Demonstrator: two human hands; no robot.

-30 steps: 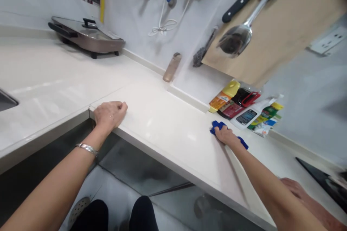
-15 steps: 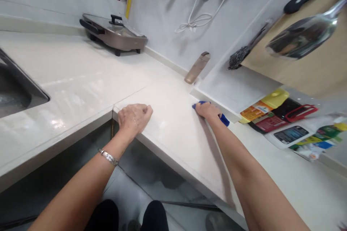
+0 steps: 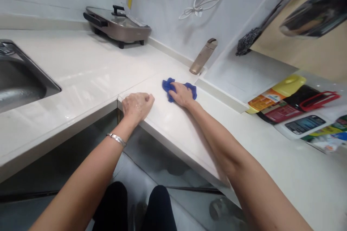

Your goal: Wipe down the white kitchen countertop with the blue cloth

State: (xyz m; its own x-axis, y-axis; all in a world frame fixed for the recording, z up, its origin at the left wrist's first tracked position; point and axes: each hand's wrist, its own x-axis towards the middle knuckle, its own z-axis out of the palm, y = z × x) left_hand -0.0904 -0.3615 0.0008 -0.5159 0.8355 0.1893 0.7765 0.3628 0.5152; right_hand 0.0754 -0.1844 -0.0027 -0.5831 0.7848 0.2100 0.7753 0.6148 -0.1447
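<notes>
My right hand [image 3: 182, 94] presses a crumpled blue cloth [image 3: 168, 86] against the white countertop [image 3: 162, 122], near the inner corner. Cloth sticks out on both sides of the fingers. Curled into a fist, my left hand [image 3: 137, 106] rests on the counter's front edge beside the seam, wearing a silver bracelet at the wrist. Nothing shows in that fist. Beyond the right hand, a bronze-coloured bottle [image 3: 204, 56] stands by the wall.
An electric pan [image 3: 118, 25] with a glass lid sits in the back corner. On the left is a steel sink [image 3: 47, 83]. Several cleaning bottles [image 3: 303, 126] stand along the right wall, below a hanging cutting board [image 3: 276, 47] and a steel scrubber [image 3: 248, 41].
My right hand has slid the blue cloth leftward and away from me, off the right-hand wall ledge. The left fist stays in place on the counter edge. The view has shifted slightly.
</notes>
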